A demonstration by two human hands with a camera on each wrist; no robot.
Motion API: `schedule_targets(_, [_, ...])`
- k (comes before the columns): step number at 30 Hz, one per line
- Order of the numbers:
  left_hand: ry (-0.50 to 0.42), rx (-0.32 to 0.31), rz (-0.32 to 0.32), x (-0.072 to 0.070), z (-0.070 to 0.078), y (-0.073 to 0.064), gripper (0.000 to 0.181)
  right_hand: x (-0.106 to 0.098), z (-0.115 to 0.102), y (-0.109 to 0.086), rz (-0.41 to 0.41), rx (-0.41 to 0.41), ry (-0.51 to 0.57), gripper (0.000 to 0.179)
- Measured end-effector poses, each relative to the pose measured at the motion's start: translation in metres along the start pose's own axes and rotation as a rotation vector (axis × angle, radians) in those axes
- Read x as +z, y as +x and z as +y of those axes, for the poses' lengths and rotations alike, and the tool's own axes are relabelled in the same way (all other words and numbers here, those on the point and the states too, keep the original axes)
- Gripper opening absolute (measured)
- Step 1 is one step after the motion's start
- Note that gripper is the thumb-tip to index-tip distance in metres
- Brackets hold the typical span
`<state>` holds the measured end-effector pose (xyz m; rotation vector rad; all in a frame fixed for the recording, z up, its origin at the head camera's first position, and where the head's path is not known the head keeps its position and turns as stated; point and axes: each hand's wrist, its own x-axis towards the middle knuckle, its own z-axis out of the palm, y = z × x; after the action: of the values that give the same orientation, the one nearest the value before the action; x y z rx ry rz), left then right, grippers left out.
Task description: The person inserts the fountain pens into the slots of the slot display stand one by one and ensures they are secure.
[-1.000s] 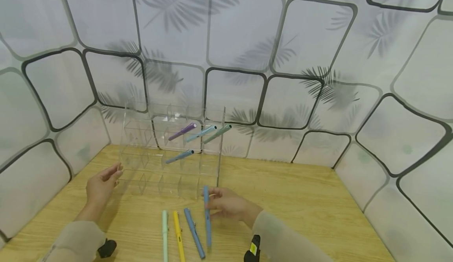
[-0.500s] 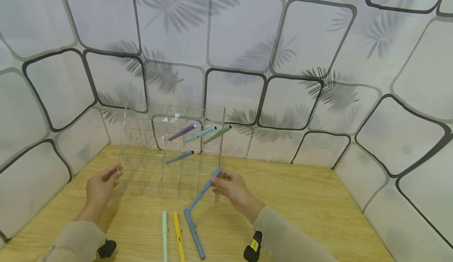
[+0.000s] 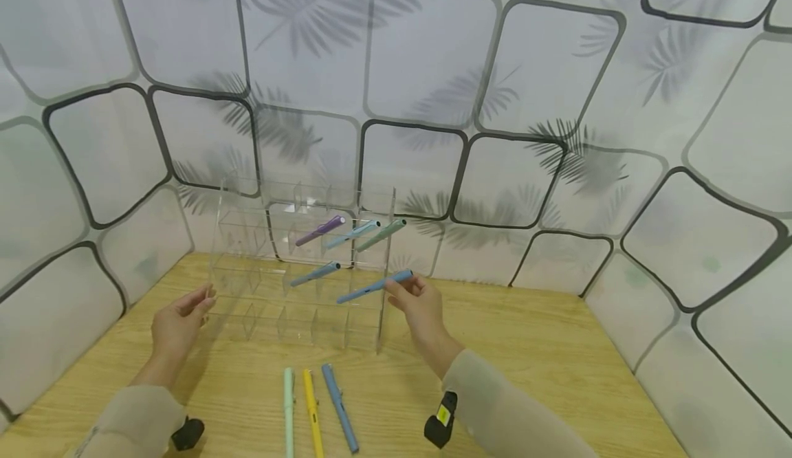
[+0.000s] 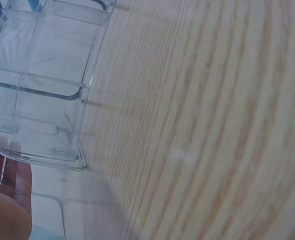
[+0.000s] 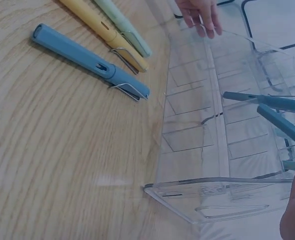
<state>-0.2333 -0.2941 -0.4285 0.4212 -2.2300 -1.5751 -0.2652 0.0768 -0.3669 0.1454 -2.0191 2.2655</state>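
Note:
A clear acrylic pen rack (image 3: 379,331) with stepped tiers stands on the table. At its left side, my left hand (image 3: 176,327) pinches the edge of the side panel (image 4: 47,161). My right hand (image 3: 425,312) holds a blue pen (image 3: 365,291) by its upper end, slanted over the right end of a lower tier. In the right wrist view this pen (image 5: 282,126) is beside another blue pen (image 5: 260,100) resting in the rack. A purple pen (image 3: 320,230), a light blue pen (image 3: 353,234) and a green pen (image 3: 381,234) lie in a higher tier.
On the wooden table (image 3: 526,362), in front of the rack, lie a mint pen (image 3: 289,410), a yellow pen (image 3: 312,410) and a further blue pen (image 3: 339,408). Behind the rack hangs a patterned white backdrop (image 3: 427,52).
My right hand has lifted the blue pen from in front of the rack up to its right end. The pen has turned from upright to nearly level. The left hand has stayed put.

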Motion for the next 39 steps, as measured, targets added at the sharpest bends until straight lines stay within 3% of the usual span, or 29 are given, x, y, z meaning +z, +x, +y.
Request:
schedule_targets(12, [0.002,0.000,0.007,0.000,0.003,-0.001,0.045,0.013,-0.006,0.015,0.086,-0.083,-0.010,0.020])
schedule_targets(19, [-0.006,-0.004,0.010,0.000,0.004,-0.001,0.044,0.029,-0.004,0.019,0.042,-0.111,-0.052,0.024])
schedule_targets(26, [-0.016,-0.013,0.019,0.001,0.004,-0.002,0.044,0.043,-0.003,0.020,0.007,-0.109,-0.201,0.022])
schedule_targets(39, [-0.019,0.020,0.017,0.000,0.006,-0.004,0.043,0.047,0.000,0.026,-0.041,-0.127,-0.309,0.019])
